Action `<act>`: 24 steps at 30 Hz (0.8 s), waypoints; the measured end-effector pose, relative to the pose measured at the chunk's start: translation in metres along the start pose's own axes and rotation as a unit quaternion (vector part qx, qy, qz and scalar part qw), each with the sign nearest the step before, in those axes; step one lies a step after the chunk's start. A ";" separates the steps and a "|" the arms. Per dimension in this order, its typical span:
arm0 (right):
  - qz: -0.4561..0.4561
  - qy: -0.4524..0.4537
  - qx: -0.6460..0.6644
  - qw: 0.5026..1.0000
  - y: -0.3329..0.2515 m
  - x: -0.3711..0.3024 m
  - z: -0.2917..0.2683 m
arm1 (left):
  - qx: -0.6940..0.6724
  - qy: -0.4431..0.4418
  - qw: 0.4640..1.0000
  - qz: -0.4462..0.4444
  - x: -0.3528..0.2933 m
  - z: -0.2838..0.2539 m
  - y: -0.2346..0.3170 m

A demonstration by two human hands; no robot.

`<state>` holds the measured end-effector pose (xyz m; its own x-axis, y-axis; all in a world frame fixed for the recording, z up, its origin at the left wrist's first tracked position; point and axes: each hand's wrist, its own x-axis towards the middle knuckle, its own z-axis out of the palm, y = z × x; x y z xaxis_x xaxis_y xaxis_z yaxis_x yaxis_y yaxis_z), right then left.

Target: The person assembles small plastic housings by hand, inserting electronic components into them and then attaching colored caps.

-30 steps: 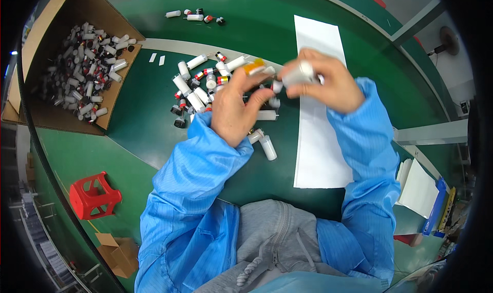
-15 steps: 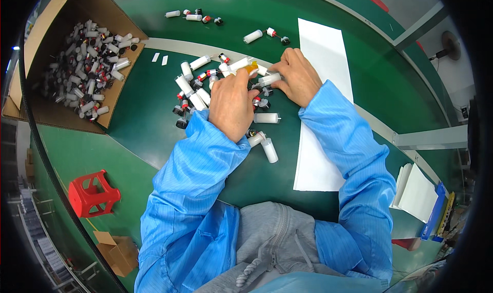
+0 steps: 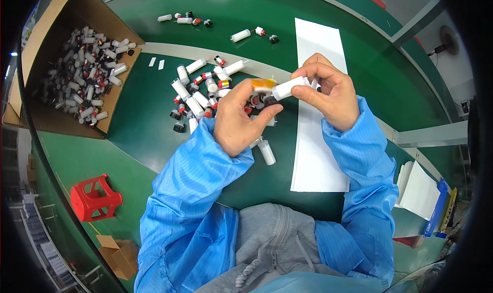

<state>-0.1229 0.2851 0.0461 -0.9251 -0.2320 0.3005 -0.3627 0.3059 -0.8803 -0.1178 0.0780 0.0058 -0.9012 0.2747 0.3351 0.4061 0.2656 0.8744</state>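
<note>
Both hands [image 3: 233, 124] [image 3: 336, 97] close together, fingers [image 3: 327, 73] bent

You have two hands in view, one left hand [image 3: 236, 123] and one right hand [image 3: 330, 92], with one white cylinder [image 3: 289, 89] in the right; on the green surface beyond the pale divider you have three white cylinders [image 3: 240, 35], three red-banded pieces [image 3: 260, 31] and three black caps [image 3: 273, 39]; the heap [image 3: 195, 107] near your left hand runs past a dozen pieces, too overlapped to count exactly; you have two small white slips [image 3: 161, 64], two cardboard boxes [image 3: 123, 257], the larger holding too many pieces to count, one red stool [image 3: 79, 203], one long white sheet [image 3: 318, 149] showing, and one fan [image 3: 449, 40].
</note>
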 end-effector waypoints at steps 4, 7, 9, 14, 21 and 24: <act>0.032 0.014 0.073 0.997 0.001 -0.010 -0.004 | -0.062 -0.051 0.997 -0.022 -0.002 0.002 0.006; 0.057 0.024 0.098 0.993 0.005 -0.013 -0.007 | -0.284 -0.072 0.954 -0.067 -0.002 0.002 0.002; 0.067 0.033 0.096 0.993 0.006 -0.015 -0.009 | -0.275 -0.087 0.955 -0.061 -0.003 0.001 0.004; 0.149 -0.076 0.246 0.955 0.002 -0.018 -0.016 | -0.310 -0.033 0.946 -0.090 -0.002 0.002 0.005; 0.130 0.033 0.082 0.988 0.003 -0.016 -0.007 | -0.105 0.047 0.985 0.131 -0.004 0.001 -0.001; 0.140 0.083 0.023 0.986 0.005 -0.014 -0.007 | -0.135 0.026 0.982 0.127 -0.009 0.000 0.006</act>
<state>-0.1129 0.2964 0.0402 -0.9954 0.0111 0.0950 -0.0876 0.2935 -0.9520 -0.1072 0.0773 0.0083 -0.7856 0.2506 0.5657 0.5701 -0.0621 0.8192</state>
